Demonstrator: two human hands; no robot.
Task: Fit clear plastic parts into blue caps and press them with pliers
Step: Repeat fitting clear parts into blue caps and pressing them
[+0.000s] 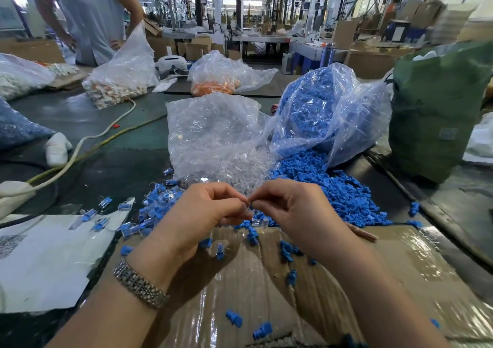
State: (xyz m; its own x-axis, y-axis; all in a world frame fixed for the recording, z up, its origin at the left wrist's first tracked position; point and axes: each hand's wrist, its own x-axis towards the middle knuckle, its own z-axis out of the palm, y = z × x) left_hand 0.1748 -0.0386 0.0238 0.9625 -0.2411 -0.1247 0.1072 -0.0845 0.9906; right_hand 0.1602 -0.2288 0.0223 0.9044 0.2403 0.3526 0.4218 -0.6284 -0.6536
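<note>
Plainly, the bench (pixel 112 123) is carrying a slumping bag of blue caps (pixel 320 113) spilling a loose heap toward a taped cardboard sheet (pixel 400 267), beside a bag of clear plastic parts (pixel 213 131). Both of these will likely be handling light, rigid and slippery. Left hand (pixel 205 214) and right hand (pixel 290 209) are meeting fingertip to fingertip, each grip pinching one small clear part (pixel 249 210) by its sides; no pliers are showing.
</note>
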